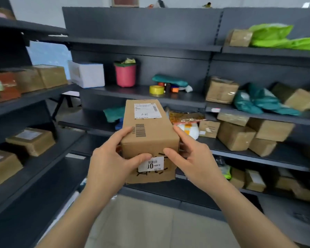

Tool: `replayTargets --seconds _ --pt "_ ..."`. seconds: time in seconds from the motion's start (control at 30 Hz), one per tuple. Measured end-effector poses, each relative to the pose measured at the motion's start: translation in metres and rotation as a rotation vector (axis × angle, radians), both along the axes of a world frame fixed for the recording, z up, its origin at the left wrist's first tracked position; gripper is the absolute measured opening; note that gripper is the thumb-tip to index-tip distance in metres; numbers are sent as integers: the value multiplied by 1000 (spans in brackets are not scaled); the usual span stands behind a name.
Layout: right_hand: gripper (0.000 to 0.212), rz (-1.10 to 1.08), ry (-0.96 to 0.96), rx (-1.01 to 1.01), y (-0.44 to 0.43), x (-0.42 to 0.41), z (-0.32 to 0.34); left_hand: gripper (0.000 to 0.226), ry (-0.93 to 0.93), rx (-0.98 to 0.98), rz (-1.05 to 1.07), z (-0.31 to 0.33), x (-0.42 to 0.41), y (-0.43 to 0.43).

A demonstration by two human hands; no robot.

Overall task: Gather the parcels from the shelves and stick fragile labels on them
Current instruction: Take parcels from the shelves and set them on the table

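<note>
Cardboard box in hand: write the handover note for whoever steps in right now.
The left hand grips the cardboard box by its left side, thumb on the near face.
The right hand grips its right side, thumb also on the near face.
The box is held in the air in front of the shelves, with a shipping label on top and a barcode sticker on the near face.
Done: this box is picked up.
Left: no fragile label shows on its visible faces. Brown boxes and teal bags still lie on the shelves at right.
</note>
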State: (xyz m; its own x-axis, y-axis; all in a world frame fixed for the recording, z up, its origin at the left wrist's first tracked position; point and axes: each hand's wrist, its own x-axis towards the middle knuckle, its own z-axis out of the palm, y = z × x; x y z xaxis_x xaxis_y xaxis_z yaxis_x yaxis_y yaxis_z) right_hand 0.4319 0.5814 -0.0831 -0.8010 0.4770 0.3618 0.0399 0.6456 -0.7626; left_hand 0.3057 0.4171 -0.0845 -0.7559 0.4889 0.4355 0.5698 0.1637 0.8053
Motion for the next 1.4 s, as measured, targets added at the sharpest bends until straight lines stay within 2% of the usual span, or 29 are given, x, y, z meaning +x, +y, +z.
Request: replayTargets --seconds 0.37,0.7,1.1,1.4 --pt "73 -561 -50 -22 117 193 -21 68 -108 -59 -571 -27 126 209" --pt "70 -971 -21 -62 195 297 -22 65 -70 -100 -1017 -30 220 376" --pt "63 -1289 87 -160 289 388 -35 67 -25 -201 -1366 -37 328 545" --pt "56 -1376 52 -215 398 485 -55 68 -22 -258 -1459 -64 436 669"
